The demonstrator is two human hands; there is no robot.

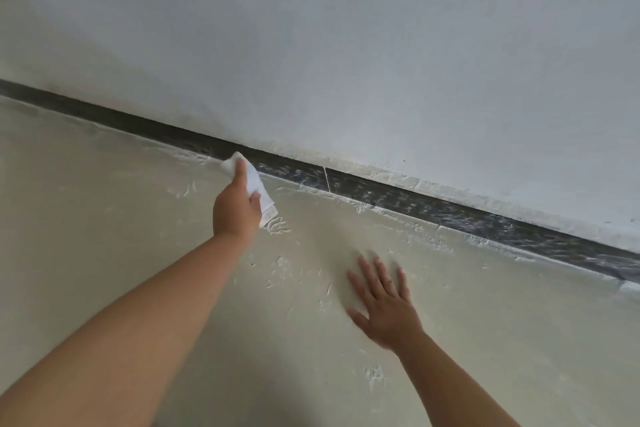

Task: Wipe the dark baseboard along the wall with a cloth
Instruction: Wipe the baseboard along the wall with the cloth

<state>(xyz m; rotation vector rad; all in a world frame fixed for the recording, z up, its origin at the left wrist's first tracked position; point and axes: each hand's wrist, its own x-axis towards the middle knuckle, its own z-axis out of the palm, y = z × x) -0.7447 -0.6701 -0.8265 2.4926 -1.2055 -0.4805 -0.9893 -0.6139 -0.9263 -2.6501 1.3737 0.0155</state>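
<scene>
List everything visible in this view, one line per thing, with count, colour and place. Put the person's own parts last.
baseboard: one, dark with white dusty smears, running diagonally along the foot of the wall
cloth: one, white, pressed against the baseboard left of its seam
wall: one, white, upper part of view, small mark near top
floor: one, pale cream, streaked with white residue
left hand: one, grips the cloth at the baseboard
right hand: one, fingers spread flat on the floor

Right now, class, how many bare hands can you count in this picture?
2. The left hand grips the white cloth against the dark baseboard; the right hand rests flat on the pale dusty floor.
</scene>
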